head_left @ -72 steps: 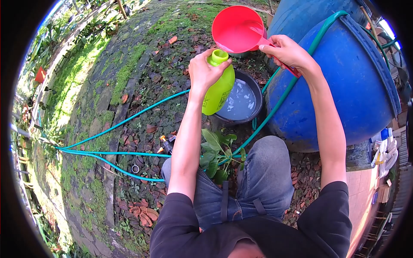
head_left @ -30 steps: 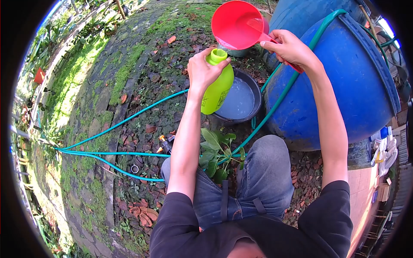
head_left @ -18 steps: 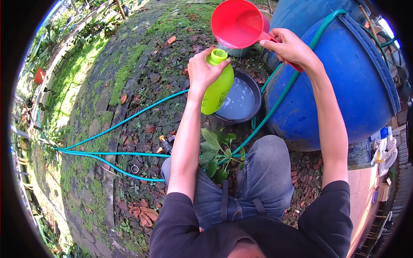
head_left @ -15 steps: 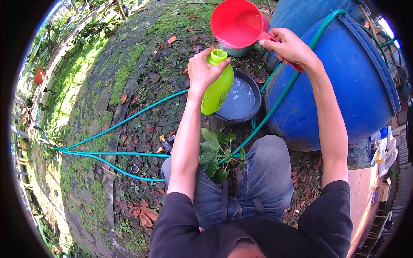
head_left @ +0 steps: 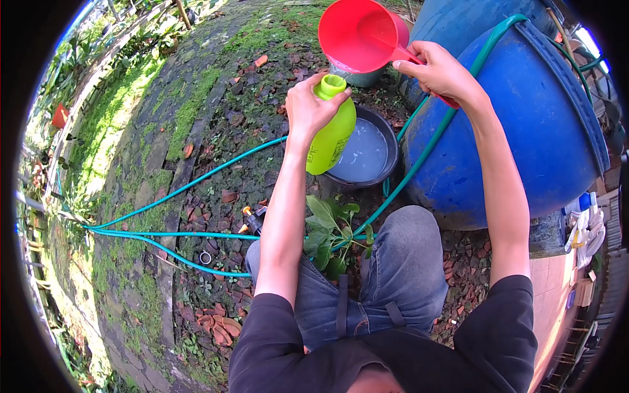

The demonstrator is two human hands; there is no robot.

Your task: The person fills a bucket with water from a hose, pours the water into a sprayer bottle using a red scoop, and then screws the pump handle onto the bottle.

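Observation:
My left hand [head_left: 310, 108] is wrapped round the neck of a lime-green bottle [head_left: 333, 134], whose open mouth faces up. Dark printing marks its side. In my right hand [head_left: 442, 72] is the handle of a red water dipper [head_left: 362, 38], tilted with its rim just above the bottle's mouth. Whether water is running between them now is hard to make out. Below and partly behind the bottle stands a black basin [head_left: 391, 154] of cloudy, greyish water.
Two big blue barrels [head_left: 504, 137] stand at the right, with a green hose [head_left: 429, 154] draped over the nearer one. More hose crosses the mossy, rubble-strewn ground at left. A leafy plant [head_left: 327, 229] grows by my knees, near an orange-tipped hose nozzle [head_left: 251, 221].
The dipper has shifted very slightly left. A stream seen earlier at the bottle's mouth is less visible now, and the foam patches on the basin's water have thinned.

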